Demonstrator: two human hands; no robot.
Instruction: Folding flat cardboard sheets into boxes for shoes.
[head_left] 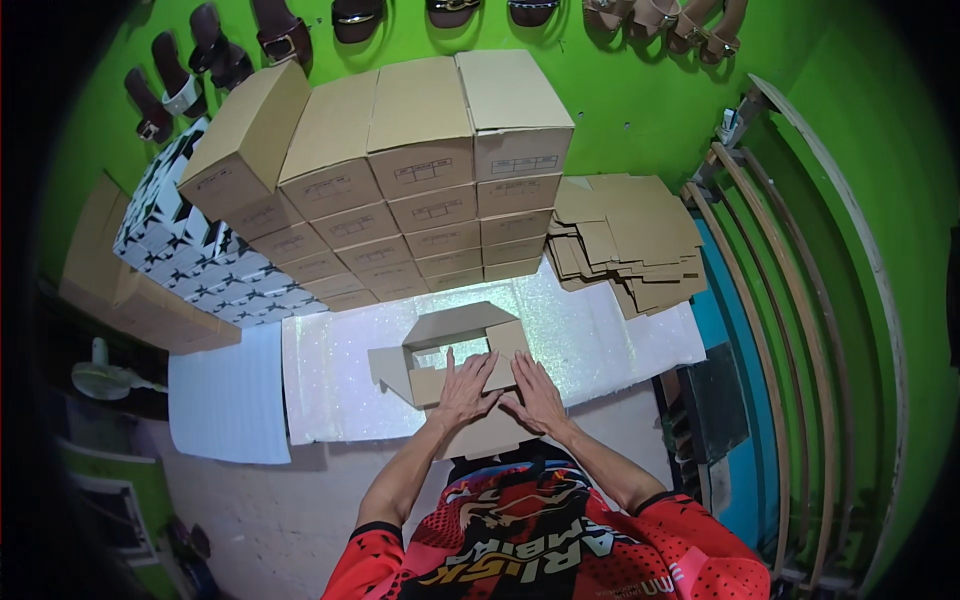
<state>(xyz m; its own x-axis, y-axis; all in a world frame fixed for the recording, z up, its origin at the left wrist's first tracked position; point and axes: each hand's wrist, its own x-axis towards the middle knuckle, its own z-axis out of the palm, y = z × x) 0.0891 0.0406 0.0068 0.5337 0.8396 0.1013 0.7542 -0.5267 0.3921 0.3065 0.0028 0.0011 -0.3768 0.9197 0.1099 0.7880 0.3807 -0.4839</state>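
- While the far left holds a block of black-and-white patterned boxes (190,250) and a pale foam sheet (230,400) hanging over the table edge, none of it is being handled at this moment.
- Next along, the wall of finished brown cartons (400,180) stands several rows high and about four columns wide, all closed; judged by that, a good share of the folding is already done.
- At the middle, the half-folded carton (455,355) lies on the white glittery table top (600,340), right in front of the person: its walls are partly raised, one flap sticks out flat to the left, and the centre is open.
- Left hand (465,385) lies flat with fingers spread, pressing the near panel of that carton; it grips nothing.
- Right hand (535,390) lies just beside it, likewise flat and pressing down on the same panel.
- To the right, a loose heap of flat cardboard blanks (625,240) waits unfolded, so plenty seems left to do.
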